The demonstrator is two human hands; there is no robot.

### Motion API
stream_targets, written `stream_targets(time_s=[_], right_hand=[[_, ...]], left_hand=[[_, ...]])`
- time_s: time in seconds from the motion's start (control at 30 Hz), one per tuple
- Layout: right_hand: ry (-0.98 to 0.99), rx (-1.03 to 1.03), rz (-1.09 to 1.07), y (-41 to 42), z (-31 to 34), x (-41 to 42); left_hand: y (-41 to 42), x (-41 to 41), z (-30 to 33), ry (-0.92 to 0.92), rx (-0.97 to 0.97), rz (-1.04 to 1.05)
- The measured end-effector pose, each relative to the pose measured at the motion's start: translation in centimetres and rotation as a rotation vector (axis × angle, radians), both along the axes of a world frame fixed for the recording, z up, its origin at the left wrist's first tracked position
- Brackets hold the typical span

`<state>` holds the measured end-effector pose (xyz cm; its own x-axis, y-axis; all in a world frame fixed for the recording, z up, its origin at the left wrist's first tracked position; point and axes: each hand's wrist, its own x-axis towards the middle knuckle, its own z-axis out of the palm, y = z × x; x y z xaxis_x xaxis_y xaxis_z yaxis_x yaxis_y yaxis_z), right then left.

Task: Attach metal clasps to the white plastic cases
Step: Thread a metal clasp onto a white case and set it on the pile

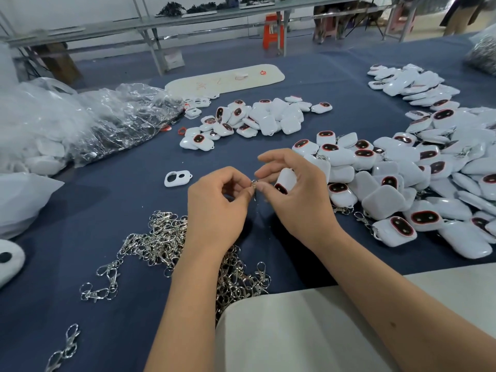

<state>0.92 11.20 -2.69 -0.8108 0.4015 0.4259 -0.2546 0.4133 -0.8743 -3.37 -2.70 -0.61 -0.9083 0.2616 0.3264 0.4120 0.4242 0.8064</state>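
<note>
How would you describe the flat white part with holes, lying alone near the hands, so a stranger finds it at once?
Start at the heap of metal clasps on the blue table, at the near left. Beyond it, just left of the left hand, lies a flat white frame alone on the cloth. Unlike the closed white cases piled to the right, it has open holes and no red-ringed dark oval.

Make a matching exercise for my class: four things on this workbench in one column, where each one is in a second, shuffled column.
Things
1. white case
2. loose metal clasps
3. clear plastic bags
4. empty white frame

Places
A. heaped under the left forearm
B. alone on the cloth, left of the hands
C. piled at the table's left edge
D. in the right hand

Pairs: 1-D, 2-A, 3-C, 4-B
</note>
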Motion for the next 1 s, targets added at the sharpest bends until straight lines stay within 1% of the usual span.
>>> stream_targets(time_s=[0.1, 0.23, 0.4, 0.5, 0.6, 0.83, 0.93, 1.0], right_hand=[[-0.056, -0.045, 0.024, 0.20, 0.09, -0.14], [-0.092, -0.035, 0.068, 0.20, 0.13, -0.28], [-0.135, -0.073, 0.093, 0.34, 0.14, -0.28], [-0.125, -0.082, 0.096, 0.43, 0.12, -0.25], [-0.093, -0.026, 0.061, 0.24, 0.03, -0.25], [0.075, 0.241, 0.001, 0.09, 0.10, -0.10], [0.092, 0.260, 0.011, 0.26, 0.01, -0.16], [0.083, 0.220, 0.027, 0.30, -0.05, -0.22]], left_hand=[[-0.06, -0.02, -0.08, 0.020, 0.008, 0.001], [-0.14, -0.07, -0.22, 0.094, -0.025, -0.004], [-0.25, -0.19, -0.29, 0.154, -0.010, 0.002], [-0.26, -0.19, -0.30, 0.137, 0.009, -0.001], [-0.09, -0.09, -0.28, 0.106, 0.025, -0.004], [-0.28, -0.12, -0.13, 0.080, 0.056, -0.034], [-0.41, -0.30, -0.21, 0.048, 0.050, -0.084], [-0.50, -0.40, -0.30, 0.030, 0.051, -0.107]])
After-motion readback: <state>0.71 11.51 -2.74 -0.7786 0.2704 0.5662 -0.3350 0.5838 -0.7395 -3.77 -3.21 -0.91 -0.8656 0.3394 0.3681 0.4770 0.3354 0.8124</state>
